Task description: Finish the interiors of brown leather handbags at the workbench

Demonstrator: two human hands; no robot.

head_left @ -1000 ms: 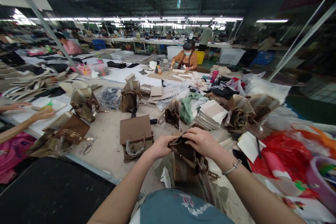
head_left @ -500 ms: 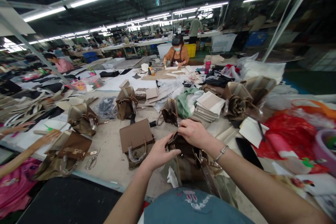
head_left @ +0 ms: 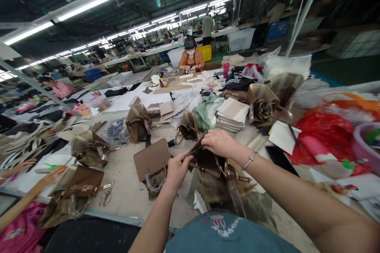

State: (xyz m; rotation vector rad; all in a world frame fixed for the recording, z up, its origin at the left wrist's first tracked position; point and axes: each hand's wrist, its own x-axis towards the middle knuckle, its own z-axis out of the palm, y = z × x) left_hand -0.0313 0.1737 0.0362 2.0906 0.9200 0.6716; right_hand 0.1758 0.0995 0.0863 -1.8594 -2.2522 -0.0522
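A brown leather handbag [head_left: 212,178] stands in front of me near the table's front edge, partly wrapped in clear plastic. My left hand [head_left: 176,170] grips its left top edge with curled fingers. My right hand [head_left: 219,142], with a bracelet on the wrist, closes over the bag's top flap from above. What lies inside the bag is hidden. A flat brown bag [head_left: 151,158] with plastic-wrapped handle lies just left of my left hand.
Several more brown bags [head_left: 136,122] stand across the beige table [head_left: 124,189]. Scissors [head_left: 106,195] lie at the left, a stack of cards [head_left: 233,114] behind, red plastic [head_left: 320,134] at right. A co-worker's hand [head_left: 44,176] reaches in at left; a masked person [head_left: 190,57] sits opposite.
My left hand let go of the bag's edge briefly and has closed on it again. The view has tilted and shifted left. My right hand stays on the flap.
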